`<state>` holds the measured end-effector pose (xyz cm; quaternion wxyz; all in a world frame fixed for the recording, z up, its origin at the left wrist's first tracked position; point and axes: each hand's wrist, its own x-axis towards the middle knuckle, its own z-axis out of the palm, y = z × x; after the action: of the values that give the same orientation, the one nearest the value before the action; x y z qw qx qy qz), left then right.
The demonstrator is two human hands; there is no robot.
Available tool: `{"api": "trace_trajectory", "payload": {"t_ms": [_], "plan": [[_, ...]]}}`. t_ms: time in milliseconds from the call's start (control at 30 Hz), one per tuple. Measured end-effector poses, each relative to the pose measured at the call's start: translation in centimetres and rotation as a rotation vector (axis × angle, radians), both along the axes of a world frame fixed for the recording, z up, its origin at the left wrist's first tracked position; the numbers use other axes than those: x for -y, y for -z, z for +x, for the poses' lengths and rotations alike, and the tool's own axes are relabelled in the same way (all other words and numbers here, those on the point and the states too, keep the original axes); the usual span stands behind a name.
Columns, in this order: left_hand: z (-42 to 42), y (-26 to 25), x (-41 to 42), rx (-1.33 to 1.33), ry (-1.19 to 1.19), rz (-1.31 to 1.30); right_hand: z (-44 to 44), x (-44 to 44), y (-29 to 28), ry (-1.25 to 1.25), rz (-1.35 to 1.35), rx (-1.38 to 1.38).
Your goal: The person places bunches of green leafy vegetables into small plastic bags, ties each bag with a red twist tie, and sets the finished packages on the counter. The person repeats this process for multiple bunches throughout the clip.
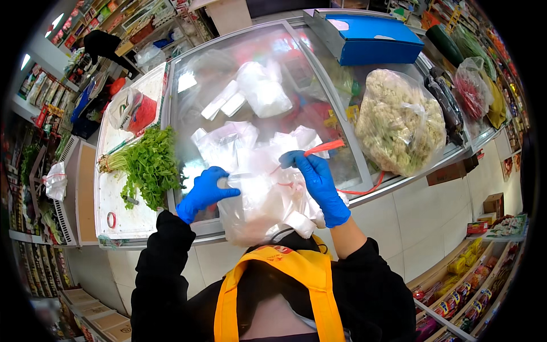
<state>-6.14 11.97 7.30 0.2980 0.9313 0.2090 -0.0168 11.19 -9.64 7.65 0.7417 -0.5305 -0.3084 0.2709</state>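
Note:
Before me a pile of clear and white plastic bags (256,192) lies on the glass lid (201,102) of a chest freezer. My left hand (207,192), in a blue glove, is at the pile's left edge, with thumb and fingers apart around a gap. In a matching glove, my right hand (318,184) pinches a strip of red plastic twine (327,147) above the pile's right side. The loose red end sticks out past the fingers, and a thin strand runs down towards the bags. More red twine (376,186) trails off to the right along the freezer edge.
Folded white bags (260,89) lie farther back. Left is a white board (107,205) with a bunch of leafy celery (149,162), a tape roll (111,220) and a red-filled bag (139,111). Right are bagged cauliflower (397,124) and a blue box (376,40). A person (102,45) bends far left.

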Motion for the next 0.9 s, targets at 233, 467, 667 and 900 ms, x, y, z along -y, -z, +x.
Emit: {"api": "trace_trajectory", "payload": {"t_ms": [233, 467, 667, 900], "plan": [[1.4, -1.4, 3.1, -0.229, -0.001, 0.066, -0.1, 1.2, 3.5, -0.006, -0.341, 0.502], [2.9, -2.0, 7.5, -0.068, -0.091, -0.644, -1.9, 2.0, 5.6, -0.035, -0.420, 0.398], [5.3, -2.0, 1.8, 0.355, -0.391, -1.286, -2.0, 2.2, 4.3, 0.086, -0.370, 0.223], [5.6, 1.9, -0.1, 0.162, 0.019, -0.737, -0.8, 2.4, 6.5, 0.085, -0.309, -0.005]]}}
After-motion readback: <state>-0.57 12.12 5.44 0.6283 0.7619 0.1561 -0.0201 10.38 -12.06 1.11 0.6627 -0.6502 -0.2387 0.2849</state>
